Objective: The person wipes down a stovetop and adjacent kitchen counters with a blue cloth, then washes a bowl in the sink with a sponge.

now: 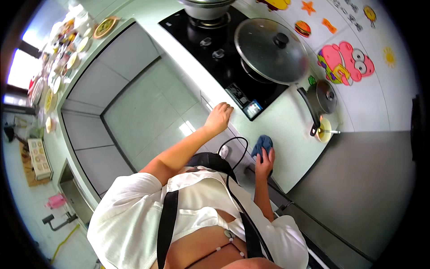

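My right hand (pixel 265 163) presses on a dark blue cloth (pixel 262 146), its fingers closed over it on the pale countertop (pixel 286 152). At the front edge of the counter, close to the near corner of the black gas hob (pixel 237 67), is my left hand (pixel 218 118). Its fingers are loosely curled in, and nothing shows in them. A large pan with a glass lid (pixel 264 54) sits on the nearer burner. On the farther burner stands a metal pot (pixel 207 10).
A small dark lidded saucepan (pixel 326 99) stands by the tiled wall, next to a bowl with a spoon (pixel 323 130). A grey metal panel (pixel 358 188) borders the counter on the right. Dishes (pixel 58 71) crowd the left counter. A black cable (pixel 229 179) hangs before me.
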Demonstrator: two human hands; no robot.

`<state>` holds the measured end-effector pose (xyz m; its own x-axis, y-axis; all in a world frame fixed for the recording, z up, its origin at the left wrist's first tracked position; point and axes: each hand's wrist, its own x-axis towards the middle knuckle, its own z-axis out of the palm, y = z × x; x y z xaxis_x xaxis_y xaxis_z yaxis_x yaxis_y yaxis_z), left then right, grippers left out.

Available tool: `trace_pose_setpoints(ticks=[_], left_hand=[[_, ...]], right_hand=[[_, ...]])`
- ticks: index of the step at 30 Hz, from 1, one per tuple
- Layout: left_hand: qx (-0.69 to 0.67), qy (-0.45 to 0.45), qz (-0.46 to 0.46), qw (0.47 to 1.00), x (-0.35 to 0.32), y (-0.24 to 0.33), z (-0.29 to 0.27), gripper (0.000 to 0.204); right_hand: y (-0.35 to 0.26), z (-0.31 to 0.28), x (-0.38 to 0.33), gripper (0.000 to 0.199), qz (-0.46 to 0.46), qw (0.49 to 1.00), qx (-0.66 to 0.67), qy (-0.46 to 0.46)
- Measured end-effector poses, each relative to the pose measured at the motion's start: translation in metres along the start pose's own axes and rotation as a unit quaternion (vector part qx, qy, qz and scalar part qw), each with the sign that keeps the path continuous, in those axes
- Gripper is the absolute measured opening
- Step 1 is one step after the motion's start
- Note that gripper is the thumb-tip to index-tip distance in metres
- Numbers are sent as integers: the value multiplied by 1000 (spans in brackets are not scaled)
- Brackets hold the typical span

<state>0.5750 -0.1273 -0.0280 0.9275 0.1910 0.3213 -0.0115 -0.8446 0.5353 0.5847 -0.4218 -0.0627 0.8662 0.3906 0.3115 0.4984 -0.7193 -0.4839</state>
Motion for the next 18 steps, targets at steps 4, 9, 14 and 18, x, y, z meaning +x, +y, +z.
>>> trace_pose_setpoints(ticks=[4,9,14,18], left_hand=[[37,47,-50,997,-27,-48,-59,31],[61,111,-113,985,-59,-103,-122,31],[87,162,-167,969,-95,-154,-164,28],[60,149,-244,956,-108,-190,-182,32]], right_hand=[[-46,50,44,36,-116,993,21,-18],[-114,98,98,45,-198,978,-7,-67],[-182,156,143,49,-226,971,-48,-55],[-228,204,180,55,-238,969,-39,-54]])
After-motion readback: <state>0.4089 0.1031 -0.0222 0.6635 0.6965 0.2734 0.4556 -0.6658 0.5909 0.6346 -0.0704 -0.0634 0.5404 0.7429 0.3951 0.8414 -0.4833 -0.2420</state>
